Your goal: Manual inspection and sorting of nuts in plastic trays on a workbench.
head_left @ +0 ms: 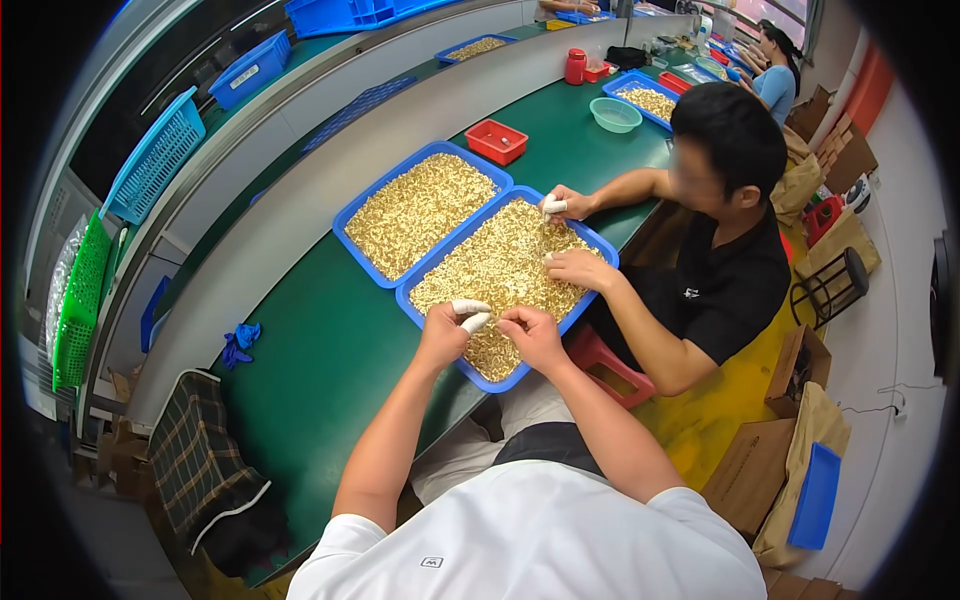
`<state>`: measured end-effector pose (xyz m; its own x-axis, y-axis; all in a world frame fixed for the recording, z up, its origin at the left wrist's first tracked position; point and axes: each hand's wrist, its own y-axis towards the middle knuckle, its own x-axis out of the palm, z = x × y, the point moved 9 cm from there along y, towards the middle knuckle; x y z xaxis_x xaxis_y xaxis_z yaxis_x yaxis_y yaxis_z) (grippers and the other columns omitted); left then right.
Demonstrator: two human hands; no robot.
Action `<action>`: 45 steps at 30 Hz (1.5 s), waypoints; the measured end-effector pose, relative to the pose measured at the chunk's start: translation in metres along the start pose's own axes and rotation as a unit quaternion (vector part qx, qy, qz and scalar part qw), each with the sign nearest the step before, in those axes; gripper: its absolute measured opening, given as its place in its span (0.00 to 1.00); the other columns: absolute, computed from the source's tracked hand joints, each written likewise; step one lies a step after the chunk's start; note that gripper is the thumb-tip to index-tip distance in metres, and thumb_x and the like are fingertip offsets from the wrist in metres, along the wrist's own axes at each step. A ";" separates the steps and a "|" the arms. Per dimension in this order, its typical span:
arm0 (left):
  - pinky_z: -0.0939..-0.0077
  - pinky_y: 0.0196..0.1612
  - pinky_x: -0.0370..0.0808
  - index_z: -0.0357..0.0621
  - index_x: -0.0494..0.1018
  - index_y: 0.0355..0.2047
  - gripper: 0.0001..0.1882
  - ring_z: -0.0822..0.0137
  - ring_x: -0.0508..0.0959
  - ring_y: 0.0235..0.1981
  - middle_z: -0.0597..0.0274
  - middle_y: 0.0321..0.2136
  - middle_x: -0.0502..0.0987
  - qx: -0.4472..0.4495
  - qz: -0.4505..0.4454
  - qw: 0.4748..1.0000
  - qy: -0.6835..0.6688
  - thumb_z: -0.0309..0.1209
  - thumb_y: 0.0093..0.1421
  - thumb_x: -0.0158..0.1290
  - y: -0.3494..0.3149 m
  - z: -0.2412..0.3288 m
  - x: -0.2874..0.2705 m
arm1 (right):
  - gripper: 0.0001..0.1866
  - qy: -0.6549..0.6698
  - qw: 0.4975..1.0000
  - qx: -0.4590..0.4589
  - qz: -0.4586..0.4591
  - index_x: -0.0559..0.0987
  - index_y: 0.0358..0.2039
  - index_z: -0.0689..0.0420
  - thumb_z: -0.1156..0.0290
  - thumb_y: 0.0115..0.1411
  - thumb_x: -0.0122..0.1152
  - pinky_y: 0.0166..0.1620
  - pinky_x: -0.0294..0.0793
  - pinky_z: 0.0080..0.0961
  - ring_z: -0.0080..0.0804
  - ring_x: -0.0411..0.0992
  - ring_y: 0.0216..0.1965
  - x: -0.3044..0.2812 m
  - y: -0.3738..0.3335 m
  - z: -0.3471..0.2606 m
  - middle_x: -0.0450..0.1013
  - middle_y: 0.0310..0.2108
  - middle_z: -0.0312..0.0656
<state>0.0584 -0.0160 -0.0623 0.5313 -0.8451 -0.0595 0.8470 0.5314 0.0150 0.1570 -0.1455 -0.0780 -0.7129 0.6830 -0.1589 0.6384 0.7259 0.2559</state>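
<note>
My left hand rests on the near end of a blue tray heaped with small brass-coloured parts; white finger cots cover its thumb and forefinger, which pinch together over the pile. My right hand sits beside it, fingers curled into the same parts. What either hand pinches is too small to tell. A person in a black shirt sits to the right, both of that person's hands in the far end of the same tray.
A second blue tray of brass parts lies alongside, with a small red bin and a green bowl beyond on the green table. Blue gloves lie at the left. Red stool, cardboard boxes and baskets stand around.
</note>
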 end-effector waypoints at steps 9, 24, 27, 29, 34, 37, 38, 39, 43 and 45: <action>0.81 0.36 0.75 0.36 0.82 0.37 0.05 0.78 0.79 0.32 0.66 0.31 0.83 -0.009 -0.030 0.999 -0.014 0.24 0.60 0.62 0.007 -0.009 0.000 | 0.08 -0.012 1.000 -0.021 -0.006 0.80 0.29 0.63 0.72 0.63 0.61 0.30 0.71 0.25 0.24 0.73 0.24 0.002 0.004 0.001 0.76 0.22 0.39; 0.74 0.49 0.75 0.38 0.75 0.53 0.17 0.69 0.79 0.43 0.60 0.45 0.81 0.082 0.156 0.965 0.193 0.30 0.65 0.58 0.048 0.044 -0.065 | 0.09 0.037 0.999 0.009 0.035 0.79 0.30 0.64 0.73 0.65 0.58 0.32 0.72 0.21 0.21 0.73 0.26 -0.011 -0.001 0.011 0.77 0.24 0.38; 0.77 0.48 0.76 0.36 0.75 0.52 0.16 0.72 0.80 0.43 0.61 0.42 0.81 0.017 -0.007 1.000 -0.017 0.24 0.63 0.59 0.017 -0.002 -0.001 | 0.09 0.035 0.999 0.003 0.037 0.79 0.29 0.64 0.73 0.65 0.57 0.33 0.73 0.24 0.26 0.76 0.27 -0.007 -0.001 0.004 0.78 0.25 0.41; 0.77 0.45 0.77 0.36 0.78 0.47 0.13 0.72 0.80 0.40 0.62 0.39 0.82 0.014 -0.044 0.998 -0.052 0.22 0.62 0.60 0.005 -0.012 0.019 | 0.09 0.009 1.000 -0.004 0.011 0.79 0.30 0.64 0.73 0.65 0.56 0.32 0.73 0.26 0.28 0.76 0.26 -0.006 0.002 -0.004 0.78 0.25 0.43; 0.80 0.41 0.76 0.36 0.80 0.40 0.07 0.75 0.80 0.36 0.64 0.33 0.83 0.006 -0.053 0.998 -0.042 0.21 0.61 0.60 0.006 -0.012 0.024 | 0.09 0.009 1.000 -0.019 -0.004 0.79 0.29 0.64 0.72 0.65 0.57 0.31 0.72 0.27 0.30 0.76 0.25 -0.005 0.002 -0.005 0.77 0.23 0.43; 0.81 0.40 0.76 0.37 0.80 0.38 0.05 0.75 0.80 0.34 0.66 0.32 0.82 0.008 -0.037 0.999 0.003 0.20 0.61 0.60 0.016 -0.010 0.006 | 0.10 0.000 1.000 -0.021 -0.003 0.78 0.28 0.64 0.72 0.65 0.56 0.31 0.72 0.27 0.30 0.75 0.25 -0.002 0.002 -0.002 0.77 0.23 0.43; 0.80 0.40 0.76 0.38 0.80 0.38 0.05 0.75 0.79 0.33 0.67 0.31 0.82 0.022 -0.009 1.000 0.005 0.21 0.61 0.60 0.024 -0.003 -0.006 | 0.10 0.023 0.999 -0.009 0.029 0.78 0.28 0.64 0.72 0.65 0.56 0.31 0.72 0.27 0.30 0.75 0.25 -0.006 0.002 0.004 0.77 0.23 0.43; 0.79 0.41 0.76 0.39 0.80 0.38 0.05 0.75 0.79 0.34 0.67 0.32 0.82 0.038 0.015 0.999 0.020 0.22 0.61 0.60 0.035 0.006 -0.022 | 0.10 0.045 0.997 0.003 0.060 0.78 0.28 0.64 0.72 0.65 0.56 0.31 0.72 0.26 0.29 0.75 0.25 -0.010 0.001 0.009 0.77 0.23 0.43; 0.71 0.45 0.76 0.36 0.78 0.46 0.14 0.65 0.80 0.39 0.57 0.40 0.82 0.136 0.210 0.944 0.214 0.28 0.61 0.61 0.069 0.070 -0.094 | 0.10 0.037 0.998 -0.008 0.044 0.78 0.28 0.63 0.72 0.65 0.56 0.31 0.71 0.25 0.26 0.74 0.26 -0.005 0.001 0.006 0.76 0.23 0.41; 0.64 0.51 0.75 0.33 0.75 0.51 0.22 0.52 0.79 0.46 0.47 0.47 0.80 0.154 0.283 0.874 0.364 0.33 0.59 0.63 0.064 0.090 -0.110 | 0.10 0.060 0.996 0.007 0.062 0.78 0.28 0.63 0.72 0.65 0.56 0.32 0.71 0.25 0.24 0.73 0.25 -0.007 -0.002 0.003 0.75 0.22 0.40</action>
<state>0.0558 0.1052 0.0347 0.8088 -0.1305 -0.5734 0.4768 0.7164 0.5094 0.1617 -0.1514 -0.0807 -0.6574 0.7534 -0.0125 0.7269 0.6385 0.2531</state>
